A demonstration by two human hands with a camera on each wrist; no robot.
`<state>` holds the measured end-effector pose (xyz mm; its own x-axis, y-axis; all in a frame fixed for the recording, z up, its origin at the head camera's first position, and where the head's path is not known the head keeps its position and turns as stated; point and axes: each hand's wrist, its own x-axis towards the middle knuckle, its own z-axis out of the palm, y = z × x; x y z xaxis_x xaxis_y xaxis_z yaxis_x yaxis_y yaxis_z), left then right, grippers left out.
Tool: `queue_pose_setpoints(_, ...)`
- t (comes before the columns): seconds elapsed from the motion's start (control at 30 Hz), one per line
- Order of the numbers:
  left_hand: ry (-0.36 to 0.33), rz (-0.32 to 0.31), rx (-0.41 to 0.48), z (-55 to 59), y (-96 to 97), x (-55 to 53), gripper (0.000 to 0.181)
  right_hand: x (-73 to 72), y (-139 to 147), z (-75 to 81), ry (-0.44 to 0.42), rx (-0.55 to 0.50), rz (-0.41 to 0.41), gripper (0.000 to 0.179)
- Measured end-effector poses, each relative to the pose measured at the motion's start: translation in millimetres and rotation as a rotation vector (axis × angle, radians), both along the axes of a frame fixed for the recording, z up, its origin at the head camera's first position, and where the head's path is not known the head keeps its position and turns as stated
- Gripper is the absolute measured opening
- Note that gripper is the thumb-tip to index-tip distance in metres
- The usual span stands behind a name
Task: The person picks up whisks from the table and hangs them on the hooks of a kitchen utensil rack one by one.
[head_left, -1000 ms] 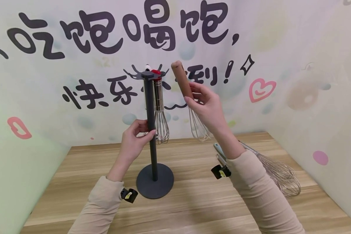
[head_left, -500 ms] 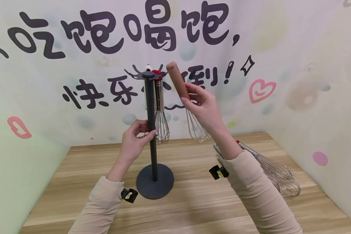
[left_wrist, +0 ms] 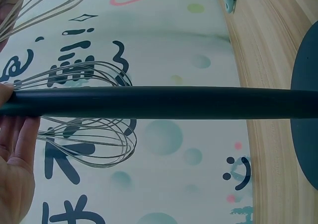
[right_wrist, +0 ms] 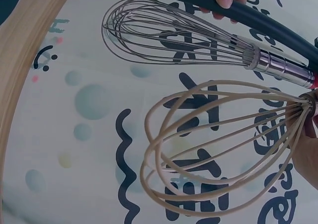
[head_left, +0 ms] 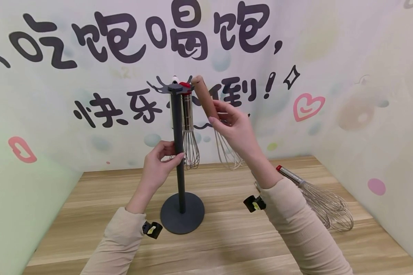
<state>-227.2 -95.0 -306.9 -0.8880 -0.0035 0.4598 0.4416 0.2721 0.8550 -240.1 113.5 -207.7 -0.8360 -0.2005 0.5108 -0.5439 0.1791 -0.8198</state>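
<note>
- My left hand [head_left: 161, 162] has its fingers curled round the black stand [head_left: 177, 126]; I'd hold firm there so its base [head_left: 182, 222] sits flat on the tabletop [head_left: 103, 191].
- My right hand [head_left: 236, 125] has its fingers closed round the brown-handled whisk [head_left: 205, 96], its top just right of the crown of hooks [head_left: 174, 88]; whether they touch, I can't tell.
- I'd guide it leftward slowly, clear of the hanging red-tipped whisk [head_left: 187, 114].

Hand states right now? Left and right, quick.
Left hand: closed, holding the dark stand by its pole.
Right hand: closed, holding the brown-handled whisk by its handle.
</note>
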Motion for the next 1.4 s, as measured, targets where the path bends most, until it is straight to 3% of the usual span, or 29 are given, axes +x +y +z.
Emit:
queue_pose_setpoints(0.43, -0.014, -0.001, 0.006, 0.3, 0.5, 1.4, 0.032, -0.8, -4.9, -4.7, 0.005, 0.006, 0.043, 0.043)
queue_pose_setpoints(0.77, -0.021, 0.008, -0.032, 2.6, 0.5, 3.6, 0.037, -0.2, -5.6, -8.6, -0.01, 0.035, 0.026, 0.047)
queue_pose_setpoints(1.0, -0.057, -0.012, -0.03, 5.1, 1.1, 6.6, 0.042, 0.2, -4.5, -11.8, -0.024, 0.047, 0.028, 0.049)
queue_pose_setpoints(1.4, -0.056, -0.045, 0.008, 5.4, 1.9, 8.4, 0.047, -0.2, -1.1, -18.3, -0.05, 0.041, 0.04, 0.046)
